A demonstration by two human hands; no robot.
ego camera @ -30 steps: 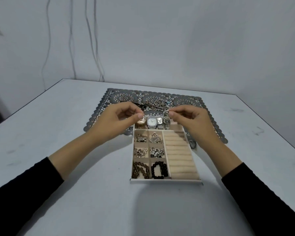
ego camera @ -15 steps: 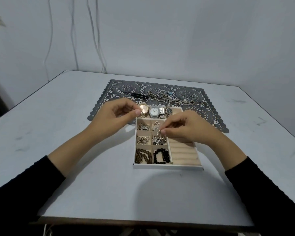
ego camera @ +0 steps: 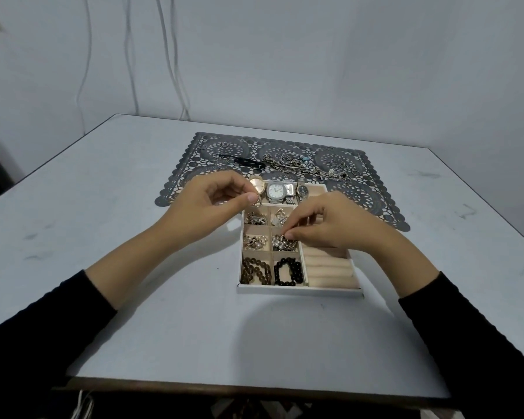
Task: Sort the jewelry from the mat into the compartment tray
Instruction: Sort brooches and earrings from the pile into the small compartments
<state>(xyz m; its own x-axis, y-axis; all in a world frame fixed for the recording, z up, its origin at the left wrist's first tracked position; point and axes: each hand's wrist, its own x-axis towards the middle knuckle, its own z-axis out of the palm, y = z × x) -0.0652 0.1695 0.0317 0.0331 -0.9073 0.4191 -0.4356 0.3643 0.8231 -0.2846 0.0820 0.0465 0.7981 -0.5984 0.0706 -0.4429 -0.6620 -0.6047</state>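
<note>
The white compartment tray [ego camera: 300, 290] sits at the near edge of the grey lace mat [ego camera: 360, 164]. My left hand [ego camera: 206, 207] hovers at the tray's far left corner and pinches a small silver earring [ego camera: 258, 201] between thumb and forefinger. My right hand [ego camera: 324, 225] reaches across the ring rolls [ego camera: 330, 272]. Its pinched fingertips are down in the middle compartment of pearl earrings [ego camera: 280, 243], closed on a small piece there. Chains [ego camera: 288, 163] and loose rings [ego camera: 342, 170] lie on the mat.
Three watches [ego camera: 277, 192] fill the tray's far row. Dark bead bracelets [ego camera: 288, 272] lie in the near compartments. A black clip [ego camera: 245, 161] rests on the mat's left part. The table's front edge [ego camera: 254, 385] is close below, and cables hang down the wall behind.
My right hand has come down from above the watches into the tray's middle compartment with a small piece. My left hand has stayed near the far left corner. The view has pulled back.
</note>
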